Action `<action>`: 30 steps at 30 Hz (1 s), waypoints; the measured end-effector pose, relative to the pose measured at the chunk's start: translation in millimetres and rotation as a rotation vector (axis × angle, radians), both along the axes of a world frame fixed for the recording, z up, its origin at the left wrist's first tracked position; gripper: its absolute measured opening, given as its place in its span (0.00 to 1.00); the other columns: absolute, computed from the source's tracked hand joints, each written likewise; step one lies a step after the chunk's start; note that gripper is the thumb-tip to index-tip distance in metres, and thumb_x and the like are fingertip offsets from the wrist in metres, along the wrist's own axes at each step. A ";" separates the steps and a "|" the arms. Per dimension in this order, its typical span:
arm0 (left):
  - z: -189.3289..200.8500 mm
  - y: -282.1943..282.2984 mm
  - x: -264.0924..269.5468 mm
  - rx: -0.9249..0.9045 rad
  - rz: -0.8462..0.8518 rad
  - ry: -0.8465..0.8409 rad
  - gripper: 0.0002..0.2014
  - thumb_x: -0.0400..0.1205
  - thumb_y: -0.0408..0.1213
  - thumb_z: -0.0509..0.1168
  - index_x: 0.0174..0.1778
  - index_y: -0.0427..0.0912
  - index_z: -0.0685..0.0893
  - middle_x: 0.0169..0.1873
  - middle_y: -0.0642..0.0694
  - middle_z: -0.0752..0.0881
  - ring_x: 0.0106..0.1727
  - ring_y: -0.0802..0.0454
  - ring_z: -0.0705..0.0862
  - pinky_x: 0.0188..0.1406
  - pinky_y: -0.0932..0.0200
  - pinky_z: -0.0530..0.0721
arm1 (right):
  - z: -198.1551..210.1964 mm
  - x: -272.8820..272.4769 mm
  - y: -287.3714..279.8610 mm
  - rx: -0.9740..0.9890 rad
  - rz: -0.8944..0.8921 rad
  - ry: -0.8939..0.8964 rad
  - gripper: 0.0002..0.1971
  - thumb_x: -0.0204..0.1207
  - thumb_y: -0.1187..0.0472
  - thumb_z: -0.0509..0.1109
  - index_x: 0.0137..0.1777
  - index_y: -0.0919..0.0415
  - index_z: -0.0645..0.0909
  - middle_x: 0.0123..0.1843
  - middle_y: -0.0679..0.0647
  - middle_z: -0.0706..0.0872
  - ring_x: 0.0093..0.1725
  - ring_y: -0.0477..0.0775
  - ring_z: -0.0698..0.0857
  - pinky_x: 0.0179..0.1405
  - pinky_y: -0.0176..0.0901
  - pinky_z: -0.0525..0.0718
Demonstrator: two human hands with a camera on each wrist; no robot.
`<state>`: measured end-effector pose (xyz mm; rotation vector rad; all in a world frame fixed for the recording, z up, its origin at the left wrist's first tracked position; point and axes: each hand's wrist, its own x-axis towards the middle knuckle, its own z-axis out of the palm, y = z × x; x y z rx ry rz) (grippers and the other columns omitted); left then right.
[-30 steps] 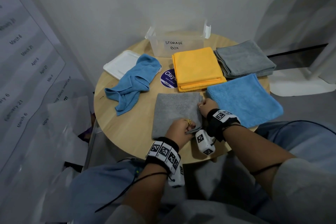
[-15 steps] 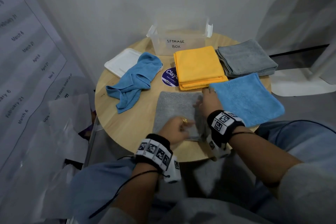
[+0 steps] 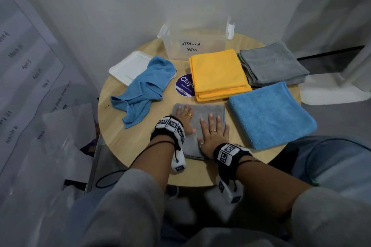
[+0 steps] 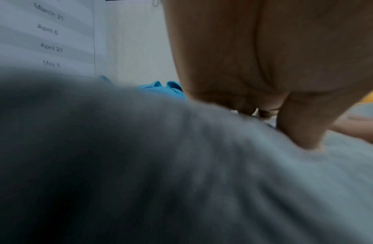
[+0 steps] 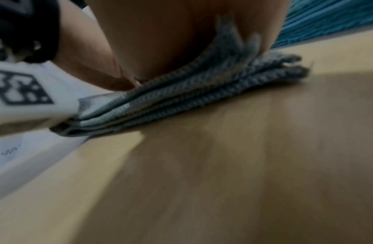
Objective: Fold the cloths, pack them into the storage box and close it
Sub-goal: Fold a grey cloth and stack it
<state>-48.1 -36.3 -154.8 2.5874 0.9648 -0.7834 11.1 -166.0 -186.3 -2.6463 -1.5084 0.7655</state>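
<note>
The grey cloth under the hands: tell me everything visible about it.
The grey cloth is a soft, napped fabric folded into a flat rectangle; the right wrist view shows several stacked layers with stitched edges. It lies on the round wooden table near the front edge, just in front of the yellow cloth. The left hand and right hand press flat on top of it, fingers spread.

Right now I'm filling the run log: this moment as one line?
step: flattening folded grey cloth | left hand: pressing flat | right hand: pressing flat | storage box: open | crumpled blue cloth: unfolded
</note>
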 end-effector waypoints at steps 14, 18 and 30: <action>-7.4 20.0 -37.4 -0.041 0.569 -0.377 0.58 0.65 0.64 0.73 0.82 0.38 0.51 0.82 0.37 0.50 0.82 0.39 0.56 0.78 0.43 0.64 | 25.4 34.4 -9.4 0.325 -0.592 0.422 0.56 0.68 0.47 0.76 0.82 0.63 0.37 0.83 0.62 0.49 0.83 0.62 0.52 0.81 0.57 0.54; -6.2 1.1 -58.5 -0.114 0.688 -0.324 0.43 0.67 0.57 0.76 0.71 0.33 0.71 0.67 0.38 0.78 0.66 0.41 0.79 0.60 0.53 0.79 | 35.4 38.2 2.4 0.235 -0.579 0.386 0.53 0.68 0.55 0.78 0.82 0.63 0.44 0.79 0.64 0.60 0.79 0.64 0.61 0.78 0.54 0.63; 113.2 -36.4 -62.3 -0.371 0.388 -0.615 0.22 0.78 0.30 0.68 0.68 0.39 0.72 0.54 0.49 0.80 0.57 0.52 0.79 0.42 0.67 0.74 | 71.9 38.5 -6.0 0.223 -0.405 0.189 0.45 0.68 0.54 0.78 0.78 0.66 0.57 0.79 0.65 0.61 0.77 0.64 0.65 0.72 0.50 0.70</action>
